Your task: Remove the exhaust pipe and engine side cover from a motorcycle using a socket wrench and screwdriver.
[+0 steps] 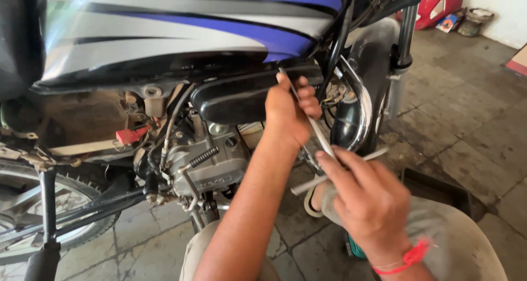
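T-handle wrench gripped by both hands beside motorcycle; cracked concrete floor.

The left hand is raised on an outstretched forearm, fingers curled closed; the right hand is held lower, fingers clenched.

My slim steel T-handle wrench slants beside the motorcycle's engine, its crossbar pointing away from it.

place: likely repair workshop | motorcycle stripped | stained stone floor
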